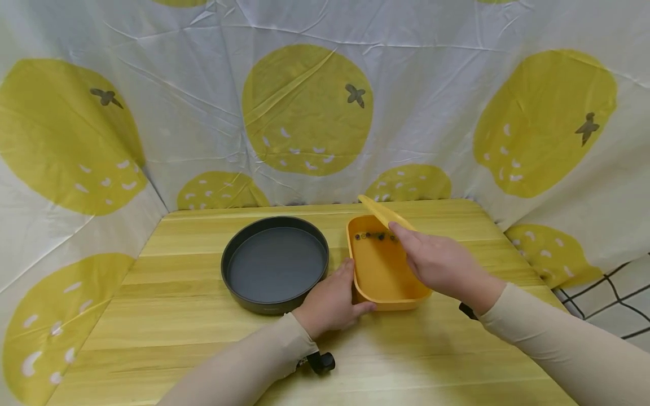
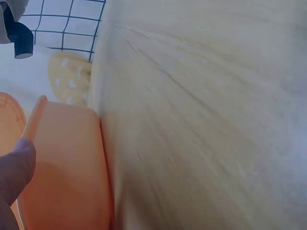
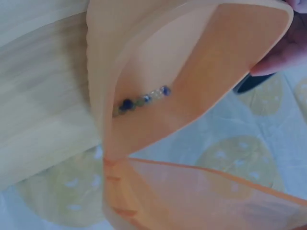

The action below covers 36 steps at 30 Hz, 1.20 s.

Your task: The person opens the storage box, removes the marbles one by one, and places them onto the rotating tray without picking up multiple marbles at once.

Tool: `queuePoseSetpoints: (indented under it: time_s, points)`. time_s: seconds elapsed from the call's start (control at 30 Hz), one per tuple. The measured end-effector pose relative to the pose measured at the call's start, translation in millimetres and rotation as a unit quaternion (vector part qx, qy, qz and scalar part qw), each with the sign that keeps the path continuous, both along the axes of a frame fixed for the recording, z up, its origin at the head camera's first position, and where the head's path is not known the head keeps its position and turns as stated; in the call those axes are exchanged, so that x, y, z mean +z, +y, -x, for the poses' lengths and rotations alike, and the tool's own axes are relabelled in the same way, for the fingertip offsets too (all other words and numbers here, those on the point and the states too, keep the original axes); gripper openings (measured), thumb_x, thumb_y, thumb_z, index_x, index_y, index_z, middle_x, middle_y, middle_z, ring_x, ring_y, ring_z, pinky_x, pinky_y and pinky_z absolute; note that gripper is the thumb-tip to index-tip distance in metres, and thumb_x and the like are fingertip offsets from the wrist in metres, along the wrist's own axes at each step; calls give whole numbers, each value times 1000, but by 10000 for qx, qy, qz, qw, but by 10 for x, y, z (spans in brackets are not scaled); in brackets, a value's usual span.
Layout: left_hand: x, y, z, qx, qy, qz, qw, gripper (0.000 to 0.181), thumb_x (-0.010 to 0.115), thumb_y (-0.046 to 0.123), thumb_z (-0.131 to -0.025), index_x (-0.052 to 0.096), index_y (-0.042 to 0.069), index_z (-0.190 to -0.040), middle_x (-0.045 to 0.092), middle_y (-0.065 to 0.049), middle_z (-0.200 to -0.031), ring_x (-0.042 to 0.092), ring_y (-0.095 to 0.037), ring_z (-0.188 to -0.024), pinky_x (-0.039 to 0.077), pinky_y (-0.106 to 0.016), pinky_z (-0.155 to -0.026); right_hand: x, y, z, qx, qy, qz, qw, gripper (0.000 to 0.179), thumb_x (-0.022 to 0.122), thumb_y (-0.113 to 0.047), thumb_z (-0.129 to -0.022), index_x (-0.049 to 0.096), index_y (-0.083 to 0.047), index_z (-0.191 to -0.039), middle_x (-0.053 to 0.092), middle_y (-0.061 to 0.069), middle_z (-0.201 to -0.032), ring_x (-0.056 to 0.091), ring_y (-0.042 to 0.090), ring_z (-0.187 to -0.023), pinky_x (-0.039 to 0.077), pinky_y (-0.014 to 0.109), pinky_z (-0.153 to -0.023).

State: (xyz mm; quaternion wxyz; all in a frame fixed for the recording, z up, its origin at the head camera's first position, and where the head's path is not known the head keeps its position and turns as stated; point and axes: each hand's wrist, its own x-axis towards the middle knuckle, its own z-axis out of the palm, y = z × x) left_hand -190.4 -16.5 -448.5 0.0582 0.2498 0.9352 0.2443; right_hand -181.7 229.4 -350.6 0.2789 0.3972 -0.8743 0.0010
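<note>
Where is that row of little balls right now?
In the head view, the row of little balls lies inside the orange container, along its far end near the tilted lid, to the right of the dark pan.

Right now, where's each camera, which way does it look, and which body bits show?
Head: worn on the head, looks forward and down at the pan, box and lid; left hand, right hand and sleeves show.
Left wrist: worn there, faces the box's outer wall; left thumb shows.
Right wrist: worn there, looks into the box at beads; left fingers show.
Head and right wrist both see beads.
</note>
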Motion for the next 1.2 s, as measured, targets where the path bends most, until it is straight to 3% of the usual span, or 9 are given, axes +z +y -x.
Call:
queuePoseSetpoints:
  time_s: [0.2, 0.47, 0.57, 0.63, 0.77, 0.87, 1.0, 1.1, 1.2]
  points:
    - [-8, 26, -18, 120, -64, -25, 9999, 114, 72, 68, -90, 19, 2, -168, 27, -18, -173, 43, -30, -154, 44, -42, -121, 30, 106, 58, -200, 207, 411, 9987, 64, 68, 4, -83, 52, 8, -145, 68, 12, -77, 35, 12, -46, 41, 30, -42]
    - [25, 42, -28, 198, -197, -4, 9996, 110, 71, 68, -91, 23, 5, -168, 22, -18, -174, 40, -33, -155, 44, -46, -121, 28, 289, 149, -187, 760, 1230, 9893, 52, 53, -1, -92, 54, 12, -143, 66, 23, -74, 37, 14, -39, 37, 32, -36]
    - [31, 40, -27, 204, -175, 43, 9996, 110, 70, 69, -90, 25, 5, -168, 24, -17, -174, 41, -33, -155, 44, -46, -121, 27, 370, 185, -277, 949, 1474, 9841, 52, 47, -3, -95, 54, 12, -144, 57, 19, -63, 29, 10, -41, 31, 29, -36]
    - [31, 40, -27, 213, -134, 86, 9996, 110, 70, 70, -90, 26, 5, -167, 25, -17, -174, 42, -33, -154, 45, -45, -120, 29, 423, 204, -409, 994, 1549, 9821, 52, 48, 0, -94, 54, 13, -144, 62, 23, -68, 31, 11, -43, 32, 31, -37]
    - [25, 47, -26, 237, -75, 175, 9995, 109, 69, 70, -90, 26, 5, -167, 26, -17, -174, 44, -33, -153, 46, -45, -119, 16, 532, 228, -775, 670, 1644, 9811, 54, 53, 8, -90, 53, 14, -144, 72, 33, -93, 36, 15, -42, 38, 35, -40]
    - [21, 56, -25, 242, -35, 234, 9994, 109, 68, 71, -91, 27, 5, -167, 27, -17, -174, 44, -32, -153, 46, -45, -119, -11, 621, 236, -1127, 264, 1698, 9787, 52, 53, 9, -91, 53, 15, -143, 71, 33, -90, 33, 12, -41, 37, 34, -39]
    - [16, 62, -26, 245, -9, 307, 9992, 108, 67, 72, -91, 28, 5, -167, 28, -17, -173, 44, -32, -153, 47, -45, -118, -32, 721, 218, -1719, -226, 1725, 9696, 50, 48, 4, -96, 52, 9, -146, 51, 12, -54, 22, 7, -37, 27, 28, -37]
    - [25, 60, -32, 250, -23, 326, 9992, 108, 67, 72, -91, 28, 5, -166, 28, -16, -173, 44, -32, -153, 48, -46, -118, -40, 797, 197, -1906, -129, 1575, 9689, 50, 48, 3, -95, 54, 10, -144, 37, 1, -47, 18, 6, -38, 23, 27, -37]
    - [41, 52, -40, 242, -38, 318, 9992, 108, 67, 71, -91, 28, 5, -166, 28, -16, -173, 44, -32, -153, 47, -47, -118, -58, 888, 176, -2046, -108, 1526, 9668, 49, 49, 2, -93, 57, 12, -141, 40, 2, -49, 20, 7, -40, 22, 27, -37]
